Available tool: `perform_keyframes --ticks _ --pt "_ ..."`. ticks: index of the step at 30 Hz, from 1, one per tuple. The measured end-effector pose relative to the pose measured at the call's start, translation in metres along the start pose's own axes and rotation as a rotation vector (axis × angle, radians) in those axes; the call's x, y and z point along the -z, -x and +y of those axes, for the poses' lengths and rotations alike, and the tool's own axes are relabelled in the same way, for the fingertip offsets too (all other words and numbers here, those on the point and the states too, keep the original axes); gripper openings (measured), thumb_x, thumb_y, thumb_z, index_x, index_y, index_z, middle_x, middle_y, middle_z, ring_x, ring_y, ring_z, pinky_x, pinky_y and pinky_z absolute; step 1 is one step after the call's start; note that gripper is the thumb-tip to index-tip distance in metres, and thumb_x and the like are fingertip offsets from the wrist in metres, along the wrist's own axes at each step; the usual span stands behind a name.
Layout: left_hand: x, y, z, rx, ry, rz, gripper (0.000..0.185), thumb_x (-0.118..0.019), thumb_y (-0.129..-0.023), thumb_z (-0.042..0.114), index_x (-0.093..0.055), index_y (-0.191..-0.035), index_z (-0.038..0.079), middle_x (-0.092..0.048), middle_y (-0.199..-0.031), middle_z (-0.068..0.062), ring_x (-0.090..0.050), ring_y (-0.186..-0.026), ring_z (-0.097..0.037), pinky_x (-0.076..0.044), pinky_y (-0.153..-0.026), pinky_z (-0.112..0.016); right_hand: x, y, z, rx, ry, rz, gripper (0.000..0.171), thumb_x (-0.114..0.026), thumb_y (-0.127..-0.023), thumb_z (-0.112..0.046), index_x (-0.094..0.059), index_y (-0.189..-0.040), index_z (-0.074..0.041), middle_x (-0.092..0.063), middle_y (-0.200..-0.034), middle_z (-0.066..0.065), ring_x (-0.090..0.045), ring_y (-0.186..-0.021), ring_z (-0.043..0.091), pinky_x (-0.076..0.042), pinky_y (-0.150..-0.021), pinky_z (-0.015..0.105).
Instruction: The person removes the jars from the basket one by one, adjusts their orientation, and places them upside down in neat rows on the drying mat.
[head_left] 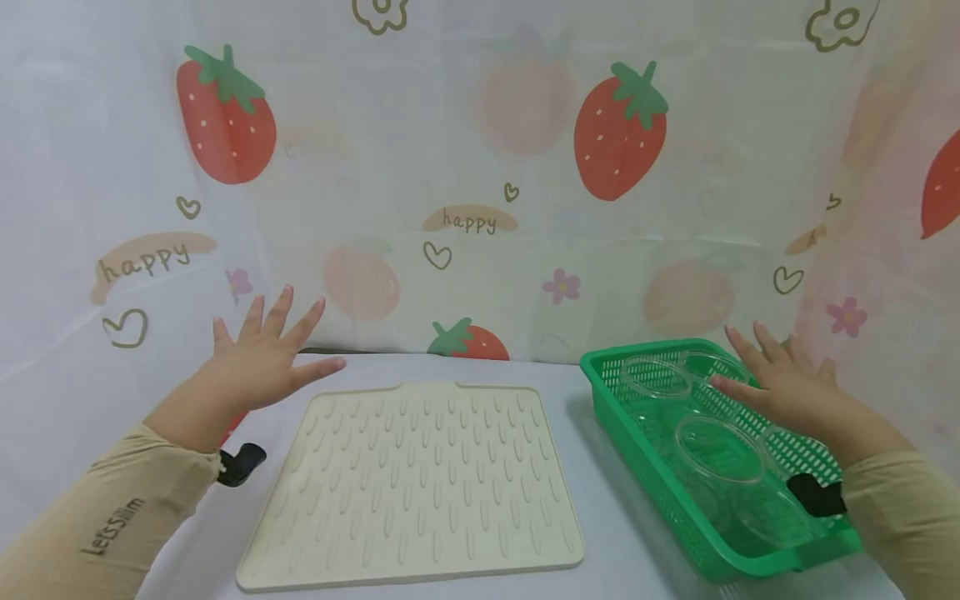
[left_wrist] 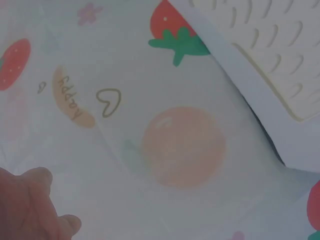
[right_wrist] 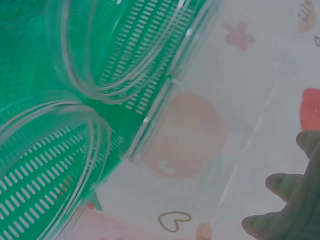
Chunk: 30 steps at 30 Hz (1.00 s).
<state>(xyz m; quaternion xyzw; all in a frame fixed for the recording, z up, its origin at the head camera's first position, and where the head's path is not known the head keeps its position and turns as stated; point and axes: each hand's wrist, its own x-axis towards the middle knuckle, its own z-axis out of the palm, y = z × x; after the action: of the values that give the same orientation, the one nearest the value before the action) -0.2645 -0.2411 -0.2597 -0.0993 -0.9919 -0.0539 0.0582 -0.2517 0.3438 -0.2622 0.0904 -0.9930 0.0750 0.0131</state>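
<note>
A thin white curtain (head_left: 480,167) hung across the whole back of the scene, printed with red strawberries (head_left: 619,133), pale peaches (head_left: 362,282), small pink flowers (head_left: 562,286), outlined hearts (head_left: 437,254) and the word "happy" (head_left: 469,221). Below it lay a pale, bluish-white tabletop (head_left: 570,392). The light was soft and even, with faint shadows.

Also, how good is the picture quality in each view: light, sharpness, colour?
Head view: soft, even light, sharp on the mat and green basket. Left wrist view: pale and washed out, with the mat corner soft. Right wrist view: the fingers look dark greenish; the clear bowls are blurred.
</note>
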Motion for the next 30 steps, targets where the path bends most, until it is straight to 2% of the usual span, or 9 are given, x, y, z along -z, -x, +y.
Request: perform_keyframes --ticks 8,16,23,30 --pt "0.003 -0.001 0.005 -0.017 0.073 0.025 0.092 -0.033 -0.079 0.076 0.007 -0.147 0.026 0.018 -0.150 -0.016 0.017 -0.132 -0.046 0.007 -0.091 -0.074 0.005 -0.003 0.002 0.021 -0.058 0.036 0.086 -0.041 -0.090 -0.057 0.011 -0.146 -0.017 0.012 -0.146 0.029 0.013 -0.124 0.059 0.002 -0.086 0.078" --pt "0.009 0.000 0.008 -0.067 0.223 0.050 0.087 -0.043 -0.088 0.059 0.006 -0.147 0.017 0.012 -0.149 -0.023 0.008 -0.132 -0.049 -0.004 -0.096 -0.071 0.012 -0.005 -0.004 0.133 -0.198 0.082 0.079 -0.047 -0.093 -0.043 0.002 -0.148 -0.015 0.008 -0.148 0.027 0.005 -0.132 0.051 -0.006 -0.094 0.073" --pt "0.006 -0.001 0.010 -0.121 0.356 0.092 0.085 -0.047 -0.090 0.052 0.007 -0.147 0.019 0.011 -0.150 -0.021 0.007 -0.136 -0.041 -0.007 -0.102 -0.064 0.012 -0.003 -0.007 0.189 -0.288 0.097 0.073 -0.049 -0.094 -0.036 -0.004 -0.148 -0.018 -0.003 -0.149 0.026 -0.003 -0.133 0.048 -0.011 -0.095 0.071" --pt "0.002 0.000 0.015 -0.141 0.433 0.135 0.087 -0.050 -0.089 0.050 0.008 -0.147 0.021 0.006 -0.151 -0.017 0.005 -0.138 -0.034 -0.010 -0.105 -0.060 0.009 -0.001 -0.003 0.182 -0.402 0.106 0.069 -0.049 -0.094 -0.032 -0.008 -0.148 -0.017 -0.011 -0.148 0.026 -0.015 -0.128 0.052 -0.020 -0.090 0.072"
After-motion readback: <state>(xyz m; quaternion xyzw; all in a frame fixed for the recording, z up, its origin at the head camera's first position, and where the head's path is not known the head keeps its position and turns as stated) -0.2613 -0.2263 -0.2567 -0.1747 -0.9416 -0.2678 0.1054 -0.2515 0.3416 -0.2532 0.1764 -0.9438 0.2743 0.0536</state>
